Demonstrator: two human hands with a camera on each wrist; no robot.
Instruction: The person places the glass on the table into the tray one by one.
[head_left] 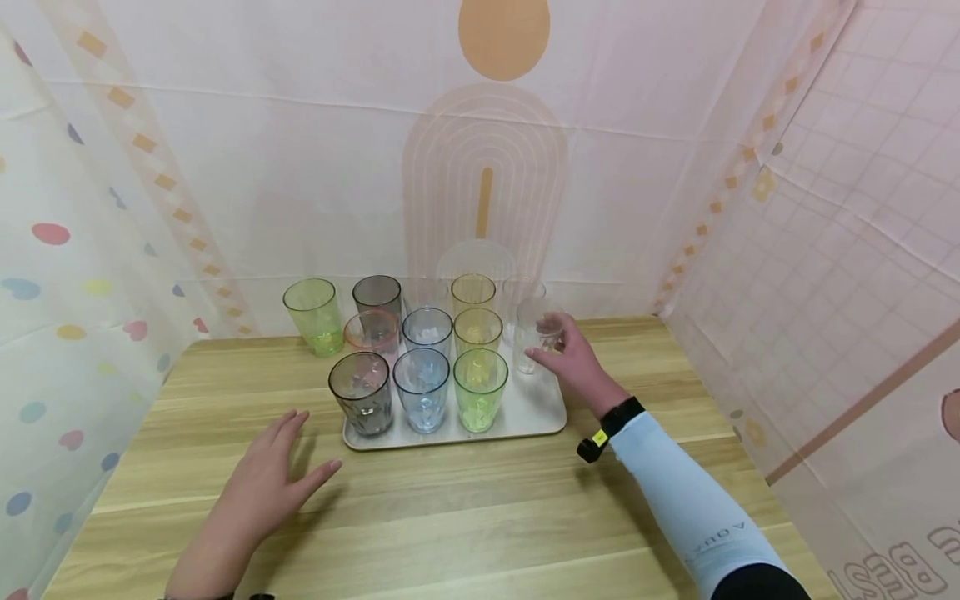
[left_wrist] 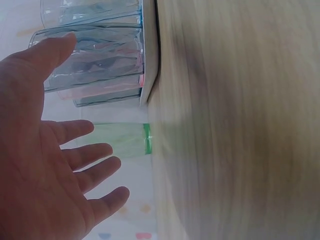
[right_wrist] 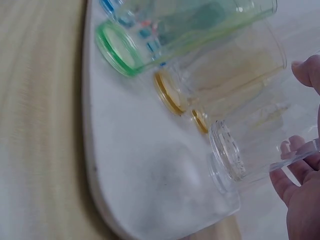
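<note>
My right hand (head_left: 581, 358) grips a clear drinking glass (head_left: 527, 329) at the right side of a white tray (head_left: 532, 412). In the right wrist view the thumb and fingers lie on opposite sides of that glass (right_wrist: 257, 142), whose base is close over the tray. Another clear glass (head_left: 517, 287) shows behind it. My left hand (head_left: 262, 483), fingers spread and holding nothing, hovers over the table at the tray's front left. Nearest to it is a dark grey glass (head_left: 362, 387) on the tray's front left corner.
On the tray stand a blue glass (head_left: 422, 383), a green glass (head_left: 480, 387), amber glasses (head_left: 478, 329) and several others in rows. A second green glass (head_left: 311, 312) stands off the tray on the wooden table (head_left: 450, 517). Printed cloth (head_left: 315, 167) hangs behind.
</note>
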